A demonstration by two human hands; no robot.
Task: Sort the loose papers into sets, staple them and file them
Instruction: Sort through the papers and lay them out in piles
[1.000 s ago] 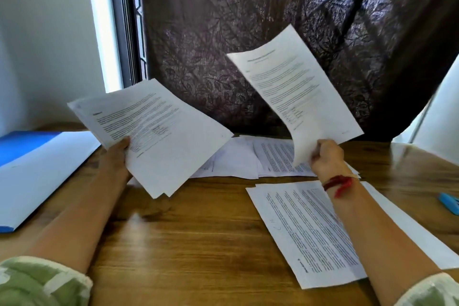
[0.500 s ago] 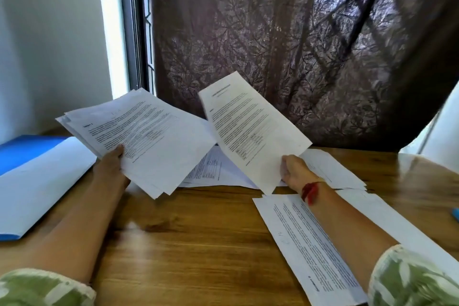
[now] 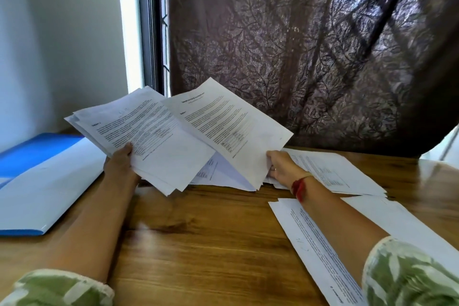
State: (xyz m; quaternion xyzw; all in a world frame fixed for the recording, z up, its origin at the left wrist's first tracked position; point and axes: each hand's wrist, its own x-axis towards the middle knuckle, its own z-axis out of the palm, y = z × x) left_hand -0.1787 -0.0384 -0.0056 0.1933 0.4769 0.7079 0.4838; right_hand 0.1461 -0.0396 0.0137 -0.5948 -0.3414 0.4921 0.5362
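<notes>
left hand (image 3: 119, 165) gripping paper stack (image 3: 146, 136), right hand (image 3: 280, 166) pinching single sheet (image 3: 228, 126)

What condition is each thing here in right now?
Left hand: gripping fanned stack of printed sheets, lifted.
Right hand: pinching single printed page, raised, tilted.
Blue folder: lying open on wooden table.
Dark leaf-patterned curtain: drawn.

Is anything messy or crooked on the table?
Yes. The loose papers at the back lie fanned and overlapping, not squared up. The sheets near the right arm sit slanted to the table edge. The stack in the left hand is splayed too. Nothing looks torn or spilled.
</notes>
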